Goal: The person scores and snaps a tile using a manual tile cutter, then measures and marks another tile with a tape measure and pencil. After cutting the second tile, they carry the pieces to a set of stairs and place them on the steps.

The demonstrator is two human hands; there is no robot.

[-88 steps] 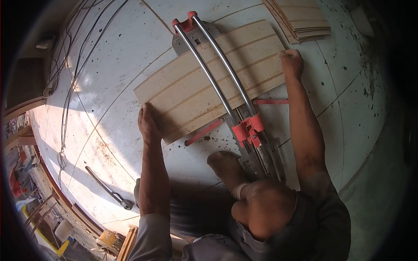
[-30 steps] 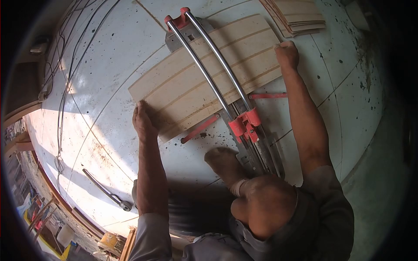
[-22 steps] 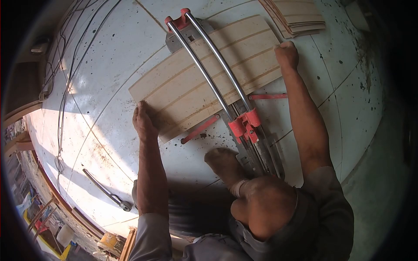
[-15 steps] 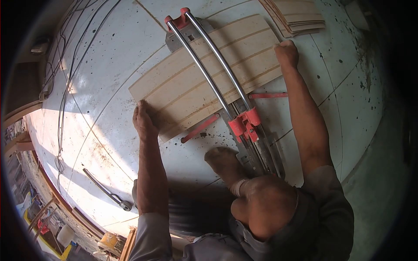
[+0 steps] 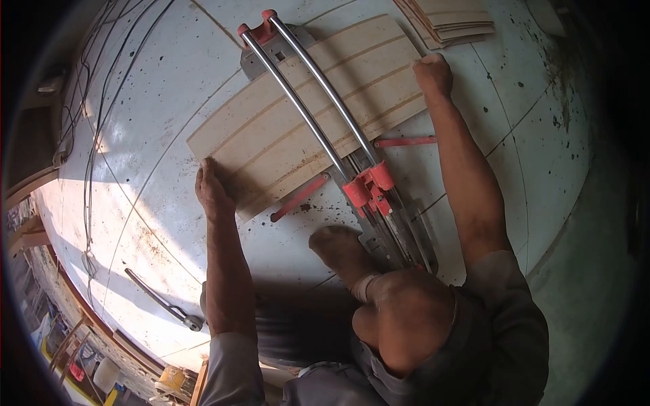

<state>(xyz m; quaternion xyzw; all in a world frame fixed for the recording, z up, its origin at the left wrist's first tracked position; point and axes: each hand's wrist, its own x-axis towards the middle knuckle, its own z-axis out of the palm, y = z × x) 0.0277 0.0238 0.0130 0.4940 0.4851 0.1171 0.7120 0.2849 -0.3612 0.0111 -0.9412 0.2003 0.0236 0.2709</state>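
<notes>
A long beige tile [image 5: 264, 135] with brown stripes lies at a slant across the bed of a manual tile cutter, beneath its two chrome rails [image 5: 308, 115]. My left hand [image 5: 215, 193] is closed on the tile's left end, its fingers along the edge. At the far right end my right hand [image 5: 434, 73] grips the other short edge, fingers curled. The cutter's red carriage [image 5: 369, 185] sits toward me on the rails, below the tile's near edge. Two red support arms [image 5: 299, 197] stick out from the cutter's sides.
A stack of similar striped tiles [image 5: 450, 21] lies at the upper right. Black cables [image 5: 95, 135] run down the left of the speckled floor. A metal bar with a round end [image 5: 162, 298] lies at lower left. My foot [image 5: 336, 249] is beside the cutter.
The whole view has shifted slightly, so most things appear a little farther left. Both hands keep their hold on the tile, and its place on the cutter looks much the same.
</notes>
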